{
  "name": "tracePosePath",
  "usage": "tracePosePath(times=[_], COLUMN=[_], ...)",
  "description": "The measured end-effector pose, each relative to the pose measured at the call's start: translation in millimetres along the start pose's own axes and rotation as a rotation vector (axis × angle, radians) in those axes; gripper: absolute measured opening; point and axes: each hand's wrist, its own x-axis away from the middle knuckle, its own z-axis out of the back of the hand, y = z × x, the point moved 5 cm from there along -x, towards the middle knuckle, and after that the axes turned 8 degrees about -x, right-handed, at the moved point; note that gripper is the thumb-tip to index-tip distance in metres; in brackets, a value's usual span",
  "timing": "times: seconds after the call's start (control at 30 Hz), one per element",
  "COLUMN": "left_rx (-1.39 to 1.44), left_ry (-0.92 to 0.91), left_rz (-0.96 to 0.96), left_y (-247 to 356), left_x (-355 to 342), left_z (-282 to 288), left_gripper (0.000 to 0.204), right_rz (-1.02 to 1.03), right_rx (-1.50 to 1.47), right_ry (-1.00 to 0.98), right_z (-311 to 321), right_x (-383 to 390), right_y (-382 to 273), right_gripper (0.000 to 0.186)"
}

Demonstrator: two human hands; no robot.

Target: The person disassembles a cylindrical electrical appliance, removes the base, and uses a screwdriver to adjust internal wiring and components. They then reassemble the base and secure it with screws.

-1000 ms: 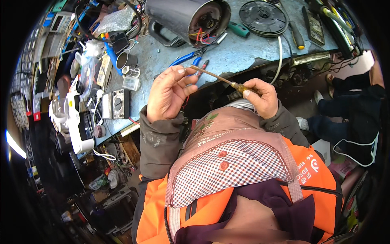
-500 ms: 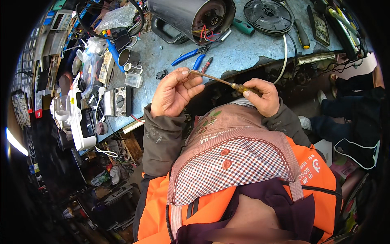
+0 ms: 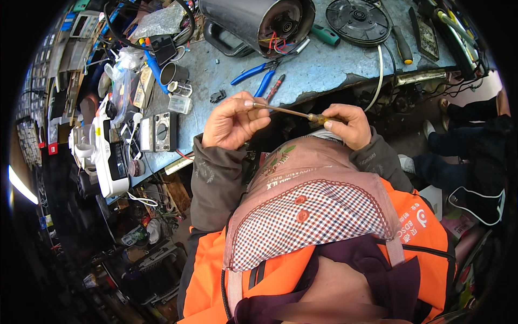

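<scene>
My right hand (image 3: 349, 127) is closed around the yellowish handle of a screwdriver (image 3: 288, 111), whose long thin shaft points left. At the far end, the thumb and forefinger of my left hand (image 3: 233, 120) pinch the shaft near its tip, while the other fingers curl loosely with the palm up. Whether a small part also sits at the tip is hidden by the fingers. Both hands are in front of the bench edge, above my apron. Just beyond my left hand lie blue-handled pliers (image 3: 254, 74) and a red-and-black pen-like tool (image 3: 275, 88).
On the worn blue bench (image 3: 216, 81) lies a dark motor housing (image 3: 259, 24) with loose wires. A round black cover (image 3: 358, 21) and another screwdriver (image 3: 402, 45) are at the back right. A multimeter (image 3: 162, 131) stands left. Another person's legs (image 3: 458, 143) show at right.
My left fingers have come down slightly at the shaft's tip, and the screwdriver lies a little more level. My right hand keeps its grip on the handle. The whole view has shifted slightly.
</scene>
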Motion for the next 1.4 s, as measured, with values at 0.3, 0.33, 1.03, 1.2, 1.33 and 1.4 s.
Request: tracePosePath(times=[0.3,0.33,1.03,1.2,1.33,1.4], left_rx=[0.042,0.046,-0.292,-0.591,-0.53,-0.484], left_ry=[-0.105,-0.101,0.288,0.451,0.399,0.361], left_rz=[0.029,0.017,-0.35,-0.581,-0.516,-0.482], left_y=[-6,-6,-12,-15,-13,-13], left_x=[-2,-2,12,13,12,13], left_z=[-8,-8,-12,-19,-17,-16], left_gripper=[0.005,0.006,0.011,0.012,0.01,0.009], right_rz=[0.039,0.069,0.26,0.298,0.291,0.259], right_rx=[-0.078,-0.06,0.189,0.267,0.166,0.155], right_ry=[0.019,0.032,0.261,0.228,0.242,0.222], right_z=[1,1,-8,-9,-11,-9], right_x=[-1,0,10,14,13,12], right_y=[1,-1,-10,-11,-12,-9], right_gripper=[0.021,0.022,0.032,0.034,0.032,0.031])
